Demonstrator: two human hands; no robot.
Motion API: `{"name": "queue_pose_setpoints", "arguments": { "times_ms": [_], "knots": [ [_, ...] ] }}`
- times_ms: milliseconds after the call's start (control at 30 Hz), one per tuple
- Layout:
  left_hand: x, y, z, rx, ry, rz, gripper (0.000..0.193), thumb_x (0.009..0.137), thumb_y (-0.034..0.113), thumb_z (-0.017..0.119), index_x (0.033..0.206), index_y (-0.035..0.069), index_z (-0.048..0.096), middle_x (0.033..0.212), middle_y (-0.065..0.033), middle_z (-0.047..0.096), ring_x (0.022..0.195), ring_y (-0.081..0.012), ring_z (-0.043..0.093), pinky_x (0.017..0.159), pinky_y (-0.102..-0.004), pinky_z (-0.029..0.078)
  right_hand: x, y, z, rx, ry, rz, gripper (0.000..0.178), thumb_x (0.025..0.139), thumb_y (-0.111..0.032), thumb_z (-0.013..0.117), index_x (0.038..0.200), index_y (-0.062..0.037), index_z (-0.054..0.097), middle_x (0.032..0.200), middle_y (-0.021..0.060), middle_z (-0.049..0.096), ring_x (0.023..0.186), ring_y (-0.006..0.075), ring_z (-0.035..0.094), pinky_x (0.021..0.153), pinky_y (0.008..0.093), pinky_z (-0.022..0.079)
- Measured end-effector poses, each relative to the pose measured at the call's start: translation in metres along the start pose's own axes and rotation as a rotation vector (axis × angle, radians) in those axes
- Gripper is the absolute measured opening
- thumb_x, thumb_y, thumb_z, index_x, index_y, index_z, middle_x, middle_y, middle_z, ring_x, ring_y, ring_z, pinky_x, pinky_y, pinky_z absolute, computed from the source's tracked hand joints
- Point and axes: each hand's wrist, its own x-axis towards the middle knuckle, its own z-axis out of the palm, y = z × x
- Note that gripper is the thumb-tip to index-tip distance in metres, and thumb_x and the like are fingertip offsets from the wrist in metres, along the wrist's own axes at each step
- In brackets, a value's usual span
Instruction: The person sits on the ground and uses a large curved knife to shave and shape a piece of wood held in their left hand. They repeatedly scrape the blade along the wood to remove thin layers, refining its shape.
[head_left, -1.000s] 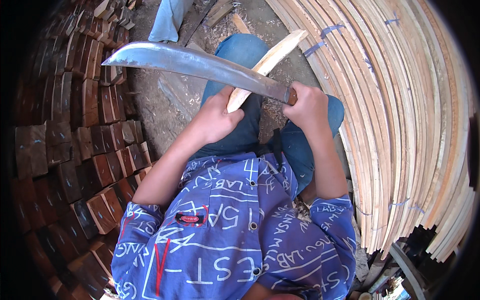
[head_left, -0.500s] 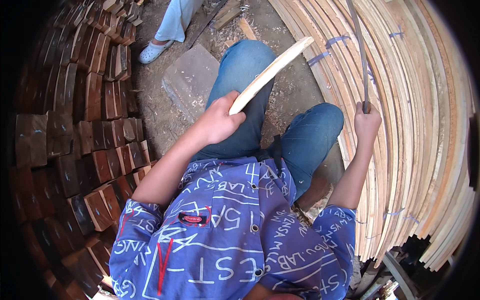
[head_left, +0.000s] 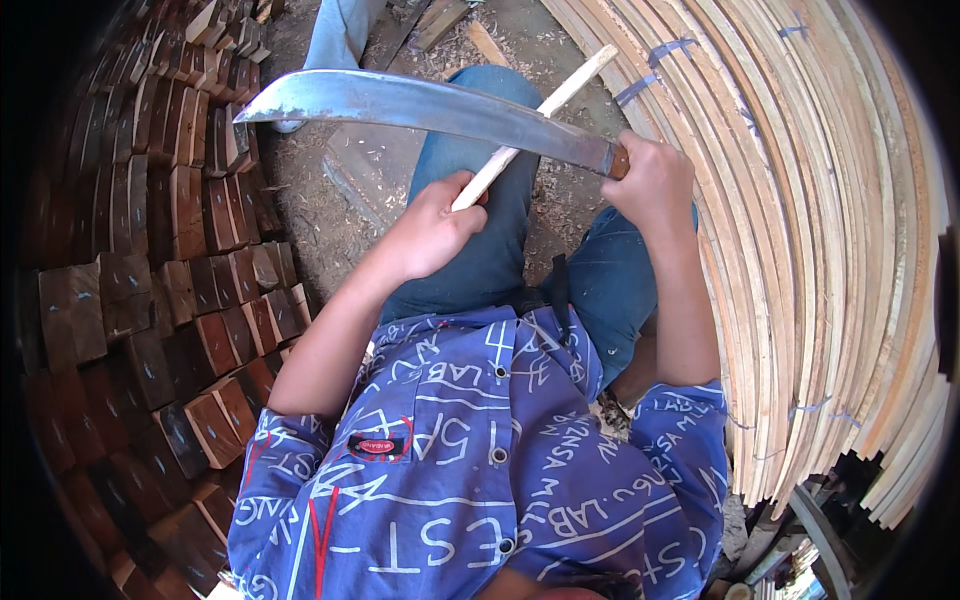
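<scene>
Head view, seen from above the seated person. At far left, dark reddish-brown wooden blocks [head_left: 150,270] stand stacked in rows that curve with the lens, filling the left side from top to bottom. Beside them lies bare dirt ground [head_left: 320,200] strewn with wood chips, and at the upper edge another person's light blue trouser leg [head_left: 340,30] and shoe come into view. Across the upper middle runs a long curved steel blade [head_left: 420,105], its broad tip toward the blocks and its narrow end meeting a brown handle at right. Below the blade, the left hand [head_left: 430,230] has its fingers wrapped tight around the lower end of a pale wooden stick [head_left: 540,115], which slants up and to the right and passes under the blade, crossing it. The stick is held above the person's knees in blue jeans [head_left: 500,250]. Lower centre is the person's blue shirt [head_left: 480,470] printed in white. Further right, the right hand [head_left: 650,180] is clenched firmly on the blade's handle, hiding most of it. At far right, a large stack of pale curved wooden slats [head_left: 830,220], some tied with blue tape, fills the picture's side from top to lower corner.
</scene>
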Motion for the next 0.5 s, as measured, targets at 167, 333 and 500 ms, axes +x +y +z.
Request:
{"name": "queue_pose_setpoints", "arguments": {
  "times_ms": [167,333,500],
  "knots": [
    [-0.008,-0.002,-0.010,-0.186,-0.055,-0.075,0.022,0.073,0.011,0.049,0.094,0.004,0.048,0.064,0.0018,0.040,0.048,-0.0066,0.034,0.039,-0.0238,0.025,0.004,0.093,-0.029,0.091,0.115,0.555,0.022,0.076,-0.022,0.064,0.074,0.0002,0.065,0.067,0.0237,0.062,0.069,0.0356,0.064,0.065,0.0425,0.047],
    [0.000,0.005,-0.010,-0.293,-0.133,-0.152,0.023,0.073,0.011,0.050,0.095,0.004,0.048,0.066,0.0025,0.039,0.047,-0.0055,0.033,0.039,-0.0229,0.024,-0.043,0.138,-0.016,0.374,0.165,0.792,0.032,0.084,-0.018,0.065,0.062,0.0017,0.052,0.054,0.0076,0.047,0.053,0.0169,0.042,0.056,0.0357,0.038],
    [0.007,0.010,-0.007,-0.460,-0.229,-0.262,0.026,0.074,0.011,0.050,0.099,0.004,0.047,0.068,0.0025,0.040,0.047,-0.0039,0.032,0.038,-0.0212,0.023,-0.050,0.062,0.017,0.464,0.164,0.512,0.032,0.083,-0.016,0.069,0.063,0.0022,0.052,0.050,0.0062,0.042,0.049,0.0138,0.035,0.049,0.0343,0.033]
  ]
}}
